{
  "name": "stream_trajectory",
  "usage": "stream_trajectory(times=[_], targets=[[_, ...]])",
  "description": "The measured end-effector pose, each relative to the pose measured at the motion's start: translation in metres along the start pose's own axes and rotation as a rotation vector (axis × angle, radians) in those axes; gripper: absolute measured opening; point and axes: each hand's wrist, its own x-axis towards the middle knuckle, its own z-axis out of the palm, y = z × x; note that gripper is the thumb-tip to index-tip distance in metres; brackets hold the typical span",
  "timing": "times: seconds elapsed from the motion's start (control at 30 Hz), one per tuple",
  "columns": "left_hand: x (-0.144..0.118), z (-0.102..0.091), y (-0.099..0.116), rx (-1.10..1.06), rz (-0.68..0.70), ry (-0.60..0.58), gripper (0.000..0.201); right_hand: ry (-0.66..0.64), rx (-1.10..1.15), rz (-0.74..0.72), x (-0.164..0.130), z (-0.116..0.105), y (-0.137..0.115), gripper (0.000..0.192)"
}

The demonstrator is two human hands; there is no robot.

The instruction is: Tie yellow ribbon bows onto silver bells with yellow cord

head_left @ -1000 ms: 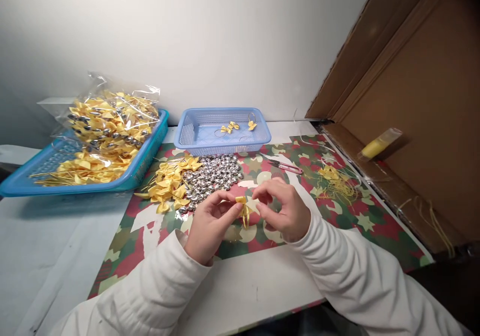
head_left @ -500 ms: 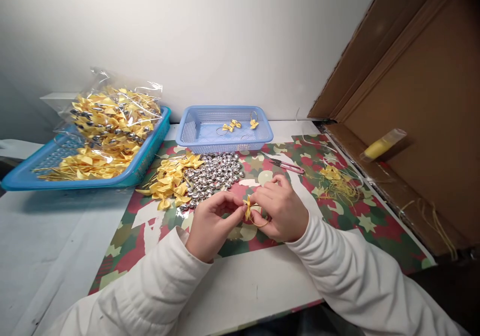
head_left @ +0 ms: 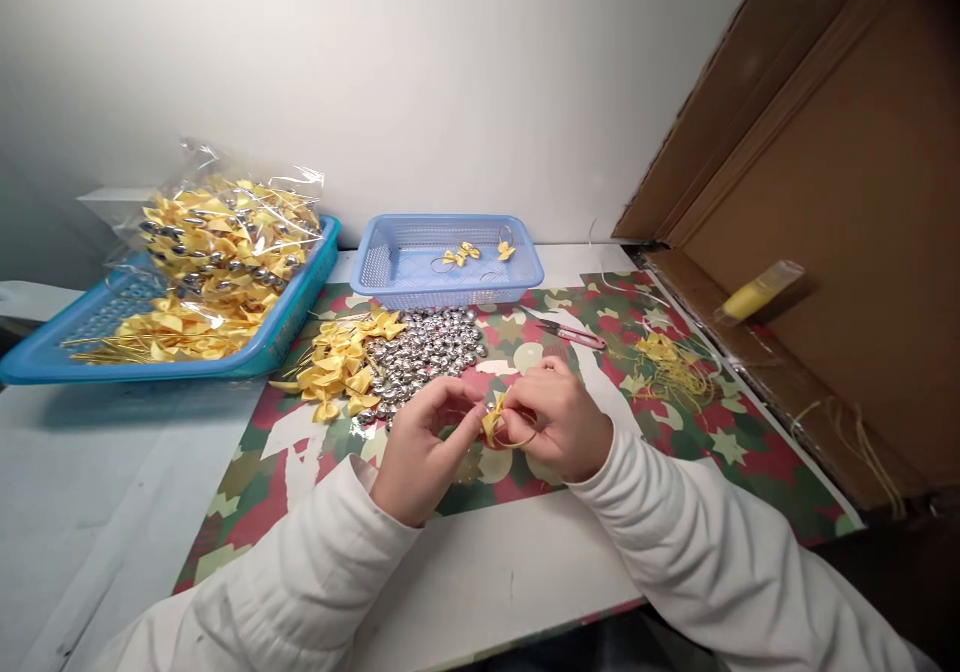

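While both sleeves in white are resting on the desk, a person's left hand and right hand are meeting over a camouflage-patterned mat, pinching a small yellow ribbon bow between them. The left grip is closing thumb and forefinger on the bow's left side, while the right grip is closing on its right side, where a thin gold cord loop is curling out below the fingers. The bow is being held just above the mat, near the front middle of the desk.

Just behind the hands, a heap of silver bells is lying on the mat, touching a pile of loose yellow bows to its left. Beyond the bells, a small light-blue basket is sitting against the wall, holding a few finished bows. A pair of pink-handled snips is lying to the right of the bells, and a tangle of yellow cord scraps is lying farther right. At far left, a larger blue tray is carrying more bows and a clear plastic bag stuffed with bows and bells. Along the right, a brown cardboard box is standing open, with a yellow tube resting inside it.
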Motion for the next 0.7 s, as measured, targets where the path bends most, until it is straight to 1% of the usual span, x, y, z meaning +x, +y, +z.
stream_trajectory(times=[0.1,0.2,0.27,0.37,0.43,0.5,0.57,0.63,0.7], targets=[[-0.002,-0.003,0.004,0.261,0.168,0.061,0.003,0.079,0.002,0.025,0.001,0.002,-0.003,0.021],[-0.003,-0.003,0.008,0.487,0.307,0.019,0.007,0.12,-0.06,0.034,0.0,0.005,-0.004,0.019],[-0.003,-0.003,0.007,0.572,0.364,0.032,0.007,0.136,-0.111,0.03,0.0,0.008,-0.005,0.02],[-0.003,-0.003,0.004,0.661,0.491,0.143,0.008,0.184,-0.176,0.026,-0.001,0.012,-0.007,0.021],[-0.003,-0.003,0.002,0.73,0.56,0.165,0.007,0.196,-0.212,0.025,-0.002,0.015,-0.008,0.022],[-0.003,-0.004,-0.001,0.798,0.592,0.149,0.004,0.187,-0.24,0.027,-0.003,0.017,-0.009,0.023],[-0.003,-0.005,-0.002,0.826,0.61,0.14,0.006,0.188,-0.259,0.033,-0.004,0.018,-0.009,0.023],[-0.003,-0.005,-0.001,0.804,0.613,0.122,0.01,0.207,-0.272,0.032,-0.004,0.019,-0.008,0.022],[-0.003,-0.005,0.001,0.719,0.548,0.109,0.015,0.235,-0.286,0.02,-0.004,0.019,-0.008,0.022]])
